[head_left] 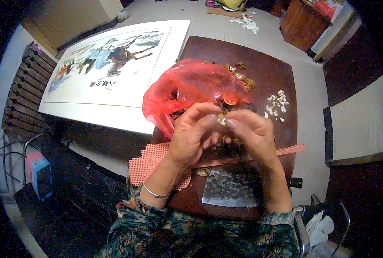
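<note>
My left hand [192, 132] and my right hand [257, 132] meet over the dark brown table. Their thumbs and fingertips are closed together on a small off-white piece [221, 121], whose kind I cannot make out. Just beyond them lies a crumpled, see-through red plastic bag [187, 84], with brown scraps showing at its mouth. Right of the bag are several loose white pieces [277, 104]. Brown crumbly bits [244, 80] lie at the bag's far right side. Under my wrists rests a pink fly swatter [152, 165], its handle reaching to the right. Closest to me is a cleaver [230, 189], blade flat.
A large white board with a horse picture [144, 81] adjoins the table [264, 64] on the left. Beyond stands a wooden cabinet [303, 23], with white scraps [247, 23] on the floor. A blue and pink bag [38, 172] is at the left, and a metal chair frame [303, 232] at the lower right.
</note>
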